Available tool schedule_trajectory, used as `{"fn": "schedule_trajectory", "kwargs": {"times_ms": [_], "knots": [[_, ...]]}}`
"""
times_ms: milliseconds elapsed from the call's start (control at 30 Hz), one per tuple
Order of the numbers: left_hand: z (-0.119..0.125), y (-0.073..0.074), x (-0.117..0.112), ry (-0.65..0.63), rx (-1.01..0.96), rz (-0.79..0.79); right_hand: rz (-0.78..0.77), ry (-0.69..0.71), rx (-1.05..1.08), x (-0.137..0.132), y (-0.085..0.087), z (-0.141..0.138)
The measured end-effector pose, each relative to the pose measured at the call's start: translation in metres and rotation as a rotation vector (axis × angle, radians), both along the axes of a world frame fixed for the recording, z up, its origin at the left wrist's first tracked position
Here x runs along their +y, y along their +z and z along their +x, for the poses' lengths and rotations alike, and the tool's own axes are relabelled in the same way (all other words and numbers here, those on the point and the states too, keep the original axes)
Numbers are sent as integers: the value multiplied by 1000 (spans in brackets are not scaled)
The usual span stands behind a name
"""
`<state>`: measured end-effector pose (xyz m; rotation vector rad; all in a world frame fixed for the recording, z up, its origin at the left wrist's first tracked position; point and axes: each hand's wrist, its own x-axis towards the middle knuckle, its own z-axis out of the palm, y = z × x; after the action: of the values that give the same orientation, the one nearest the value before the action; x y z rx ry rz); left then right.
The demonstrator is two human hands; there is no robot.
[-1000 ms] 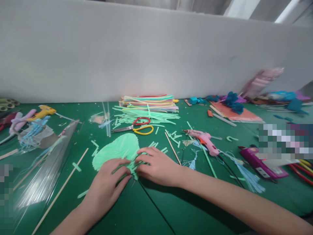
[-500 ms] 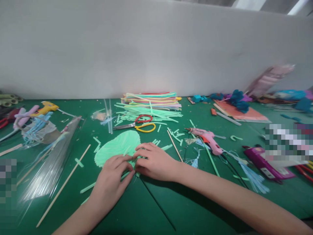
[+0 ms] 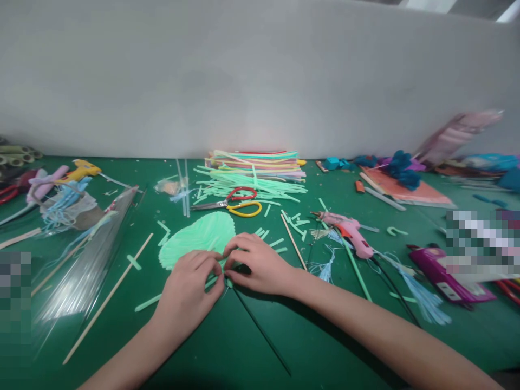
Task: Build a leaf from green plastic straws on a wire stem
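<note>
A light green leaf shape (image 3: 197,235), apparently built from fuzzy pipe cleaners, lies flat in front of me. At its near end my left hand (image 3: 190,284) is closed, thumb and forefinger pinching the green stem part. Facing it, my right hand (image 3: 258,265) pinches the same spot with bent fingers; the exact grip is partly hidden. A thin dark stick (image 3: 262,331) runs from just below the fingertips toward me. One loose green pipe cleaner (image 3: 147,303) pokes out from beneath my left hand.
Beyond the leaf lie scissors (image 3: 229,205) and a pile of pipe cleaners (image 3: 252,181). A pink glue gun (image 3: 353,233) rests at right, near a blue tassel (image 3: 424,292) and a purple box (image 3: 447,273). On the left are a wooden stick (image 3: 111,295) and clear plastic sleeves (image 3: 81,287).
The view has shifted slightly, moving the table items a little to the right. Both hands stay at the leaf's near end, with small finger movements.
</note>
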<state>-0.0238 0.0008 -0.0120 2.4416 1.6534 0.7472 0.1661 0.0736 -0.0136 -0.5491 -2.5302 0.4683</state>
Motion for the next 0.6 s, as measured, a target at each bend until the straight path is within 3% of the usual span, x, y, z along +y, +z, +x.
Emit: {"fn": "schedule_trajectory", "kwargs": {"times_ms": [133, 300, 600], "knots": [[-1, 1, 1, -2, 6, 4, 23, -7, 0, 1, -2, -1], [-15, -4, 1, -92, 30, 1, 79, -10, -55, 2, 0, 2], [-28, 16, -23, -75, 385, 408, 210, -18, -142, 6, 5, 10]]}}
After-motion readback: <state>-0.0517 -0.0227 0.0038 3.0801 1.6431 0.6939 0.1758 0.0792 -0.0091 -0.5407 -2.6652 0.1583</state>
